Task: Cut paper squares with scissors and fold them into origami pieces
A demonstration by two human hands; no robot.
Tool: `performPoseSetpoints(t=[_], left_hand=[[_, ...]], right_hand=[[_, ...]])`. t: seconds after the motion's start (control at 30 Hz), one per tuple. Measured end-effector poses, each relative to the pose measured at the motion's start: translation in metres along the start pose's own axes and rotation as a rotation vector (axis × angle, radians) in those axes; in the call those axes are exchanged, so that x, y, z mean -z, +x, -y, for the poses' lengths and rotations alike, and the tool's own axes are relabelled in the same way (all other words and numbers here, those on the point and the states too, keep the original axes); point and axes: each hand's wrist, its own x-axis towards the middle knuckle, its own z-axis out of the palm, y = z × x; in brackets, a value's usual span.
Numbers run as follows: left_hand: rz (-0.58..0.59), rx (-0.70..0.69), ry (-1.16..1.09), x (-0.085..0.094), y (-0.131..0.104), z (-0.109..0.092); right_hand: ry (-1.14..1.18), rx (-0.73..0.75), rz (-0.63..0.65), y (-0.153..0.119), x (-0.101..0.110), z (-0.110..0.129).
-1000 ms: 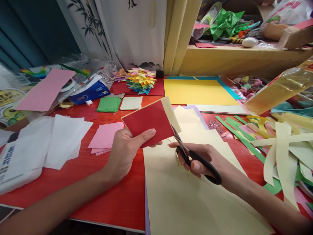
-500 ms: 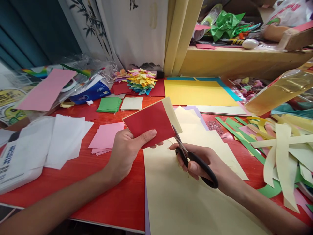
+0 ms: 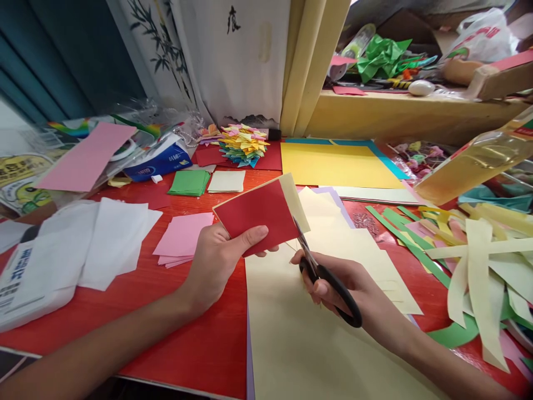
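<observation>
My left hand point(image 3: 222, 261) pinches a red paper square point(image 3: 260, 214) together with a pale yellow sheet point(image 3: 296, 203) lying behind it, thumb on the red face. The yellow sheet sticks out past the red one on the right. Black-handled scissors point(image 3: 318, 269) are in my right hand point(image 3: 350, 283), with fingers through the handles. Their blades meet the papers at the lower right, along the red square's edge. Large pale yellow sheets point(image 3: 308, 333) lie on the red table point(image 3: 179, 350) under both hands.
Pink squares point(image 3: 183, 236), green squares point(image 3: 189, 182) and cream squares point(image 3: 227, 181) lie in stacks behind my left hand. Paper strips point(image 3: 478, 278) are heaped at the right. A bottle point(image 3: 470, 161) of yellowish liquid leans at the far right. White tissues point(image 3: 114, 239) cover the left side.
The scissors and my right hand have shifted slightly, with the handles now nearer the papers and the blades closer together. My left hand holds the papers almost as before. The view has tilted a little.
</observation>
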Motion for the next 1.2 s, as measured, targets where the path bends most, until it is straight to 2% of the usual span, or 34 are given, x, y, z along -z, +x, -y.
performPoseSetpoints(t=[0.57,0.93,1.2], left_hand=[[0.014,0.059,0.003,0.0030,-0.0009,0.0012],[0.060,0.085,-0.035,0.0037,-0.0008,0.0014],[0.061,0.103,-0.031,0.0028,-0.0014,0.0010]], right_hand=[[-0.068,-0.006,-0.103,0.0023,-0.0047,-0.0008],[-0.140,0.050,-0.087,0.0009,-0.0066,-0.0002],[-0.116,0.034,-0.107,0.0022,-0.0067,0.0008]])
